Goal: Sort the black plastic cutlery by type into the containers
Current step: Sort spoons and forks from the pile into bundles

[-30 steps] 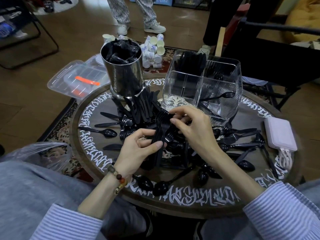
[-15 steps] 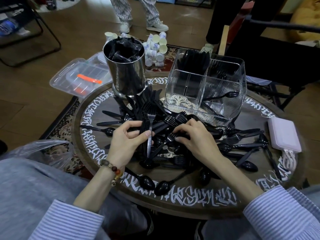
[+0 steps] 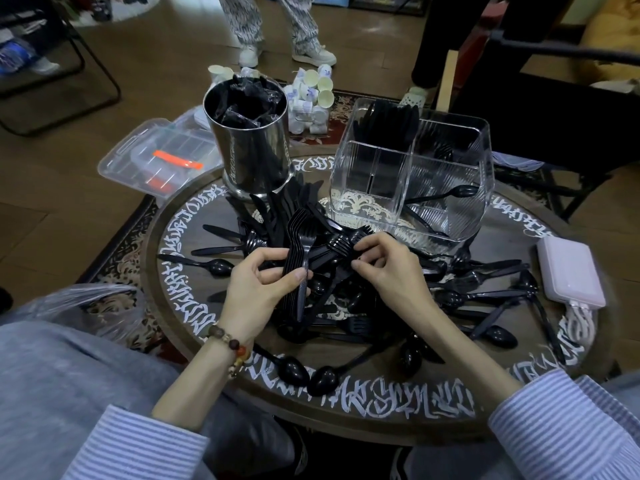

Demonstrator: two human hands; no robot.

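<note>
Black plastic forks, spoons and knives lie in a loose pile (image 3: 346, 306) on the round table (image 3: 346, 410). My left hand (image 3: 259, 292) grips a stacked bundle of forks (image 3: 299, 244), tines pointing away from me. My right hand (image 3: 391, 268) pinches a few more forks (image 3: 343, 244) from the pile, just right of the bundle. A steel cylinder (image 3: 251, 147) at the back left holds black cutlery in wrappers. A clear divided container (image 3: 412, 168) at the back right holds black pieces in its far-left compartment and a spoon in its near-right one.
A pale power bank (image 3: 569, 271) with a coiled cable lies at the table's right edge. A clear plastic box (image 3: 156, 157) and paper cups (image 3: 311, 95) sit on the floor behind. A plastic bag (image 3: 83, 306) lies at my left knee. A person's legs stand beyond.
My left hand has shifted left with its fork bundle and stood it more upright. My right hand dropped to the pile and now pinches forks there.
</note>
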